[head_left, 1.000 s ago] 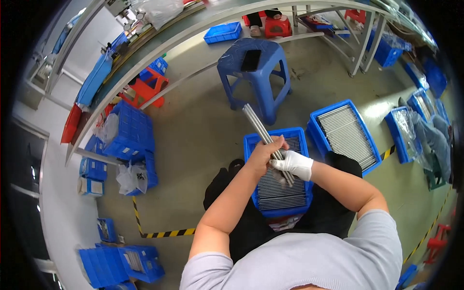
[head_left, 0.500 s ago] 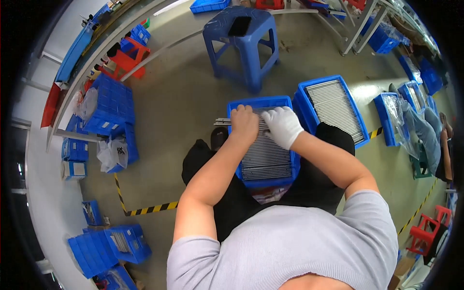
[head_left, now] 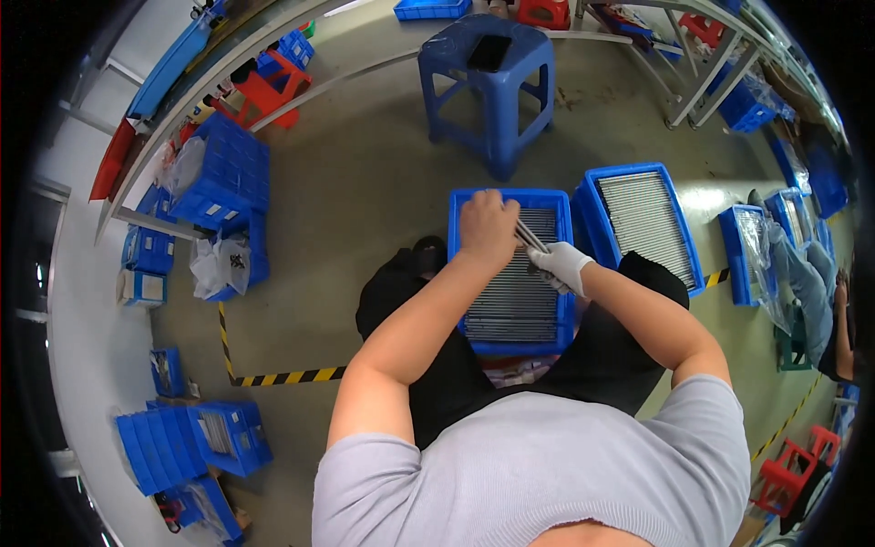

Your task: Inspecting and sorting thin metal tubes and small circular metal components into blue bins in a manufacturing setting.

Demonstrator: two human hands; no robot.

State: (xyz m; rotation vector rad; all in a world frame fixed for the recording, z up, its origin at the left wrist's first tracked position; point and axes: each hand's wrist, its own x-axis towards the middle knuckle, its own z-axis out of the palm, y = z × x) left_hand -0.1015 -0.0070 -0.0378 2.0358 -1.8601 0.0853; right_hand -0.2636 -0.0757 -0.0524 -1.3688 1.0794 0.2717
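Note:
Over a blue plastic bin (head_left: 458, 301) between my knees, a small bundle of thin metal rods (head_left: 530, 235) slants between my hands. My bare left hand (head_left: 489, 226) is closed at the bundle's far end, above the bin's far left part. Around the near end, my right hand (head_left: 561, 267) in a white glove is closed, lower and to the right. The fingertips of both hands are partly hidden. Beneath them, many grey rods (head_left: 510, 310) lie side by side across the bin.
A second blue bin (head_left: 586, 211) full of rods stands to the right. Beyond the bins is a blue stool (head_left: 497, 82) with a dark phone (head_left: 490, 53) on it. Blue crates (head_left: 223, 173) are stacked at left. A seated person's leg (head_left: 795, 273) shows at far right.
The rods, which stuck out left of my left hand, now slant between both hands. My right hand has moved nearer my body and closed on them. The whole view has shifted slightly.

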